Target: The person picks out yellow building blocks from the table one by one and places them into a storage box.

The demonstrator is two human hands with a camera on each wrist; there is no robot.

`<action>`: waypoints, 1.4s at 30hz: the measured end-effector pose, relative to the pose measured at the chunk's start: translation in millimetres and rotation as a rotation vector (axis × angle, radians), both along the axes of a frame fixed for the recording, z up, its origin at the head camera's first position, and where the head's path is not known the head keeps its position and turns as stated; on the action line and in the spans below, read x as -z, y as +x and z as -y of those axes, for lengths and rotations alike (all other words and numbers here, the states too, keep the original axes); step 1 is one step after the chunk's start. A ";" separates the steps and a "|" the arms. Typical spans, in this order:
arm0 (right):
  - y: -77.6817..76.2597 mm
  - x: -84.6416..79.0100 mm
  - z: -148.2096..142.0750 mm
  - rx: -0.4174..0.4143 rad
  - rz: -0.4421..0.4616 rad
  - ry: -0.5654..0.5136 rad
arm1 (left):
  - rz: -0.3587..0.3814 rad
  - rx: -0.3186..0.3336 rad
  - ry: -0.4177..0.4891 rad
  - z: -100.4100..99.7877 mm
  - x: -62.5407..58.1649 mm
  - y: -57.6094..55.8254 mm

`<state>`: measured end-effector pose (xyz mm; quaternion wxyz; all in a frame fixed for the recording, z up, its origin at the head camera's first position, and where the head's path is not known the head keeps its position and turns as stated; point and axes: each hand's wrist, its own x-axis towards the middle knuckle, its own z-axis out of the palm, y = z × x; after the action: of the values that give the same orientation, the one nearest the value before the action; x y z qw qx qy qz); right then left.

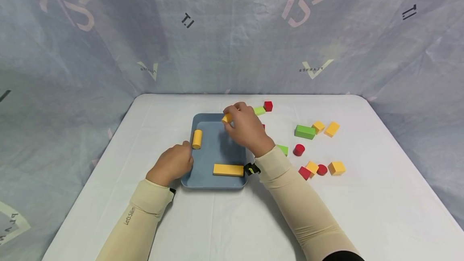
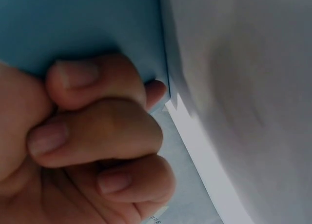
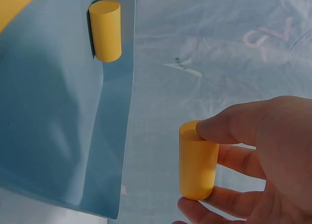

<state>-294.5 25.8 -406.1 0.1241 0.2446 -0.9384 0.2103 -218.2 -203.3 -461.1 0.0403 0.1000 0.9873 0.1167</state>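
Head view: my right grip (image 1: 245, 127) pinches a yellow cylinder (image 3: 197, 163) above the far edge of the blue tray (image 1: 204, 181), my left grip (image 1: 172, 162) holding its left rim, with a second cylinder (image 1: 197, 139) and a long yellow block (image 1: 228, 170) already inside and loose yellow blocks (image 1: 336, 168) seemingly left on the table (image 1: 380, 212).

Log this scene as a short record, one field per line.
Left hand: curled at the left rim of the blue tray
Right hand: holding a yellow cylinder at the tray's far side
In the tray: second yellow cylinder by the left wall; long yellow block at the near right
Right of the tray: loose blocks, red, green and yellow, on the white table
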 end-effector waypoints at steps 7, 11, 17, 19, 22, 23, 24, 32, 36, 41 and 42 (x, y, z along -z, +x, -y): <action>1.0 3.5 4.3 -0.017 -0.011 0.013 | -0.006 -0.002 -0.007 -0.3 0.3 0.3; 1.8 5.2 6.4 -0.024 -0.017 0.021 | -0.005 -0.003 0.000 -0.3 0.4 0.6; 5.1 5.9 9.1 -0.043 -0.031 0.031 | 0.005 -0.012 0.006 -0.8 0.1 0.3; 5.9 6.6 10.0 -0.046 -0.038 0.037 | 0.007 -0.013 0.008 -0.7 0.3 0.4; 5.6 8.9 11.2 -0.054 -0.048 0.041 | 0.004 -0.011 0.010 -0.6 0.4 0.6; 5.6 9.6 11.5 -0.054 -0.047 0.043 | 0.002 -0.009 0.011 -0.4 0.7 0.5; 5.5 10.4 11.9 -0.055 -0.046 0.047 | 0.000 -0.008 0.012 -0.6 0.6 0.6; 7.5 12.4 14.8 -0.078 -0.035 0.060 | 0.005 -0.013 0.004 -2.9 -1.7 0.3; 8.0 12.5 16.5 -0.073 -0.039 0.068 | 0.004 -0.015 -0.005 -2.7 -1.4 0.0; 9.2 13.6 19.8 -0.090 -0.040 0.063 | 0.005 -0.013 -0.013 -1.7 -1.2 -0.1; 9.2 14.1 20.6 -0.096 -0.041 0.062 | 0.005 -0.012 -0.014 -1.5 -1.1 -0.1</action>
<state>-285.3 5.2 -420.2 0.1256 0.2973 -0.9289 0.1816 -218.3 -201.8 -459.9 0.0426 0.0936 0.9886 0.1103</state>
